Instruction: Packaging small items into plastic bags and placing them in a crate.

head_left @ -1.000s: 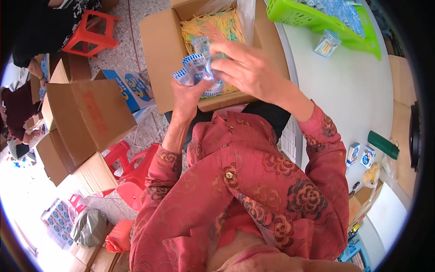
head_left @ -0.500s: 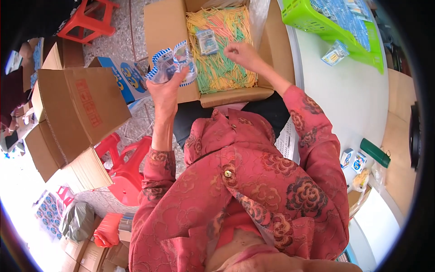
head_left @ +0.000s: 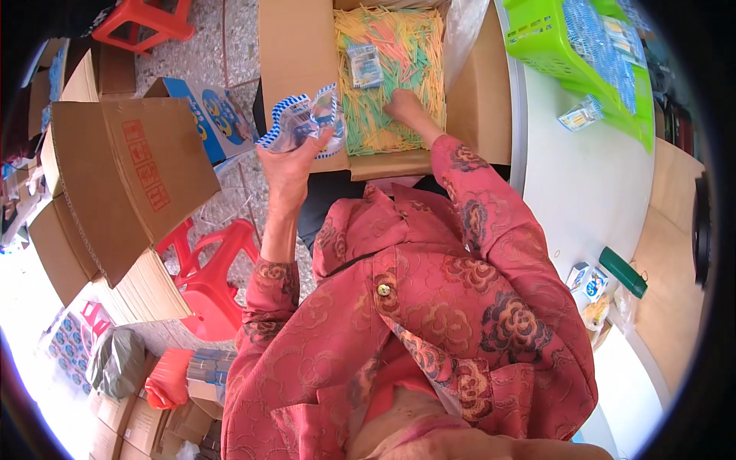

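Observation:
My left hand (head_left: 290, 170) is closed on clear plastic bags (head_left: 295, 123) with blue-and-white striped edges. It holds them beside the left flap of an open cardboard box (head_left: 478, 100). The box is filled with thin pastel sticks (head_left: 425, 46) in yellow, green and pink. My right hand (head_left: 409, 110) is down at the sticks inside the box. Its fingers are curled and bent away from view, so whatever they grip is hidden. On top of the sticks, just beyond that hand, lies a small filled packet (head_left: 366, 66) with a blue edge.
A green plastic basket (head_left: 537, 40) of similar packets stands at the far right on a white table (head_left: 571, 176), a loose packet (head_left: 580, 113) beside it. A dark green cylinder (head_left: 622, 271) lies farther along. To my left are an open carton (head_left: 130, 176) and red stools (head_left: 215, 295).
My right hand has lowered from above the box toward me, onto the sticks. My left hand keeps hold of the bags. The whole view has shifted slightly.

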`<state>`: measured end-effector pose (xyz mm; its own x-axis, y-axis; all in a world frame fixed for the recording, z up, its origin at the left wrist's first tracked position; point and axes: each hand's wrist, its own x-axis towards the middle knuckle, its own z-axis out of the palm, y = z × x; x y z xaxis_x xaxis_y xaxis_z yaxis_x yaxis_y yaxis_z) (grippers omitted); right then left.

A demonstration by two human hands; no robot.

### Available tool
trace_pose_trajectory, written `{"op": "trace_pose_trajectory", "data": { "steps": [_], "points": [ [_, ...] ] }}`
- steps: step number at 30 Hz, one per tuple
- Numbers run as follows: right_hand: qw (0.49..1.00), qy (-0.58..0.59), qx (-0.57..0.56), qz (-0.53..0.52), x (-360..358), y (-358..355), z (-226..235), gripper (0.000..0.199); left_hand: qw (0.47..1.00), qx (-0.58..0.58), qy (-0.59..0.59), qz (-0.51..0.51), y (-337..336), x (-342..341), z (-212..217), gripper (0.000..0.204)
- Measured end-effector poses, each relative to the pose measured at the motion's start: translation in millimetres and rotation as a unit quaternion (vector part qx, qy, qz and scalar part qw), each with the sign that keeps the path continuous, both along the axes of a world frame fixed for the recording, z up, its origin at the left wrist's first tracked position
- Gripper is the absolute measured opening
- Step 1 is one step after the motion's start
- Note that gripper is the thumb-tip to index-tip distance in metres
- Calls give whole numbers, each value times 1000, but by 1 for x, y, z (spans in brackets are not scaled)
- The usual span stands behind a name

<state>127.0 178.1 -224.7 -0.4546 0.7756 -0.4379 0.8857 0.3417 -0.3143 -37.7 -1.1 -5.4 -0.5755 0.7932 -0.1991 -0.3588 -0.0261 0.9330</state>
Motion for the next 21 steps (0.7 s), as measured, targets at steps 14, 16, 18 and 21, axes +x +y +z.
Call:
{"op": "trace_pose_trajectory", "data": {
  "steps": [14,16,18,21],
  "points": [
    [996,-34,-58,-60,-16,-5,5,32,999,-8,-35,-9,5,1,-6,31],
    [996,-28,-63,-56,-15,-6,3,31,999,-14,-40,-18,3,1,-11,43],
    [995,-30,-75,-67,-16,-7,5,30,999,-10,-36,-12,4,2,-7,38],
    [996,-1,-78,-53,-11,-7,7,30,1000,-7,-28,-9,2,2,-6,32]
  ]
}}
